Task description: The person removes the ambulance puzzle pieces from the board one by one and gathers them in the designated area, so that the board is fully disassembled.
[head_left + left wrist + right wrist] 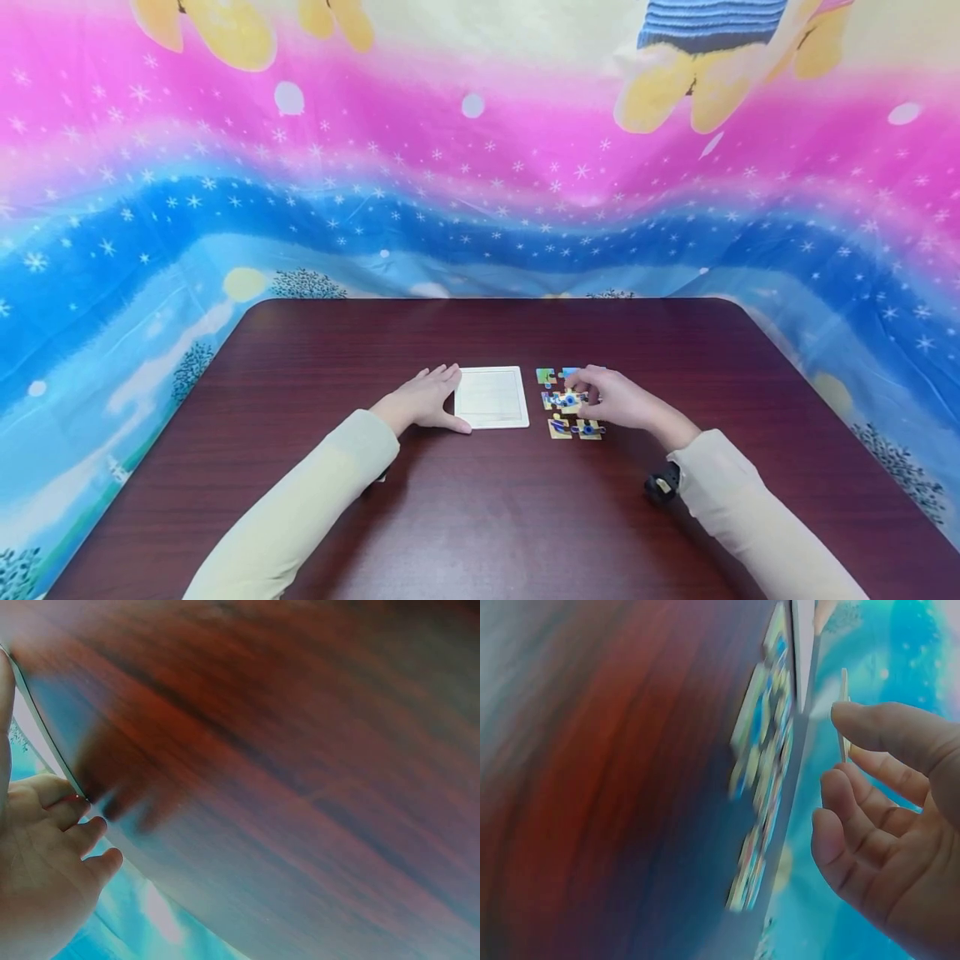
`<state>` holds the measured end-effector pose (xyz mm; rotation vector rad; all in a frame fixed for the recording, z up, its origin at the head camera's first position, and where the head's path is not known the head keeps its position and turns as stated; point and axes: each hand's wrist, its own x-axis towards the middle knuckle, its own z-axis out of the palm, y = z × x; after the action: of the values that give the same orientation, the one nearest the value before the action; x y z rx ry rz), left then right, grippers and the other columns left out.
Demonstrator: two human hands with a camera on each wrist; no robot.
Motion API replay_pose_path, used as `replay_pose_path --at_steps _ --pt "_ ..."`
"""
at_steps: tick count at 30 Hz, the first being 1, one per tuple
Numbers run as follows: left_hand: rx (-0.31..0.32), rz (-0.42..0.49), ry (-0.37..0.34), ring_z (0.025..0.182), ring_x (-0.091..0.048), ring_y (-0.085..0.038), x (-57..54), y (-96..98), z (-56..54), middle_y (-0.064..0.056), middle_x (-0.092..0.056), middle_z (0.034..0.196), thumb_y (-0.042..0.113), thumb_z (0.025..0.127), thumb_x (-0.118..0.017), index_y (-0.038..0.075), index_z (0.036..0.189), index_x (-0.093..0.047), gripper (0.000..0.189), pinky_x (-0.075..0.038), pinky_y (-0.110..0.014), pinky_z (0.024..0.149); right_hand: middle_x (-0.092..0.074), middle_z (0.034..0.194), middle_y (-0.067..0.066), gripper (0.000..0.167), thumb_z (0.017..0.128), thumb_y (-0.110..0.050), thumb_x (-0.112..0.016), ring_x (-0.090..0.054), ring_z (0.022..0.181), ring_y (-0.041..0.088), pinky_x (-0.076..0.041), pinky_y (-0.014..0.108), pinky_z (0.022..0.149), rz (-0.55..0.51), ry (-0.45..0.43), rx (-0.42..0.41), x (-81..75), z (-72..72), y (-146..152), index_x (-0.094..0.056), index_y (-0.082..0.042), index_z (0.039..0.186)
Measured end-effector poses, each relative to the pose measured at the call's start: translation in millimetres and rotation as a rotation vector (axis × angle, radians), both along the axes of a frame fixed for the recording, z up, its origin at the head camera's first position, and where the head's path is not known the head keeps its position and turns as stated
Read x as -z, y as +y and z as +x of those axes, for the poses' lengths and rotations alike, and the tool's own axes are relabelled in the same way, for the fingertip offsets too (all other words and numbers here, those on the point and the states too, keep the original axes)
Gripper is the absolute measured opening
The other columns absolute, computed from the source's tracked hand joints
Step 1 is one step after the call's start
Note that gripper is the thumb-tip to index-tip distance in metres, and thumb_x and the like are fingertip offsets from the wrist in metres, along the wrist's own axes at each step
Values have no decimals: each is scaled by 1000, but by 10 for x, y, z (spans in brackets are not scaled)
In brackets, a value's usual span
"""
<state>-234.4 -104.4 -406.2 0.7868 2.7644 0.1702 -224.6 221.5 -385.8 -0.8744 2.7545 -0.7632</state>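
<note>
A pale, square puzzle tray with a raised rim lies flat on the table. My left hand rests at its left edge, fingers and thumb spread and straight; the left wrist view shows those fingers against the tray's side. Right of the tray, several colourful jigsaw pieces lie in loose rows. Above them, my right hand pinches one puzzle piece between thumb and fingers. In the right wrist view that piece is seen edge-on, raised off the table, and the loose pieces lie beyond.
The dark reddish-brown wooden table has rounded far corners. Behind and beside it hangs a printed cloth in pink and blue. A black strap device is on my right wrist.
</note>
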Motion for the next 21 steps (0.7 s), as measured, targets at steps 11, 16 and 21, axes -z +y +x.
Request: replay_pose_path --at_steps 11,16,21 --pt "-6 14 -15 137 -15 -28 -10 4 6 -14 -18 150 63 75 -62 -2 144 -23 102 -14 -43 109 -50 88 3 33 79 -6 -71 -46 63 12 -43 28 55 56 -34 60 80 89 415 -59 -5 110" --pt "-9 11 -20 137 -14 -28 -16 5 6 -14 -18 150 63 75 -62 -1 144 -22 102 -14 -43 109 -49 87 3 34 80 -4 -70 -47 61 13 -43 27 52 68 -70 73 101 123 525 -59 -5 111" --pt "-7 11 -26 137 -14 -28 -23 11 11 -14 -18 150 63 75 -62 -2 144 -22 102 -14 -43 109 -48 87 2 34 80 -4 -70 -45 62 15 -42 28 53 74 -107 81 114 158 582 -59 -5 112"
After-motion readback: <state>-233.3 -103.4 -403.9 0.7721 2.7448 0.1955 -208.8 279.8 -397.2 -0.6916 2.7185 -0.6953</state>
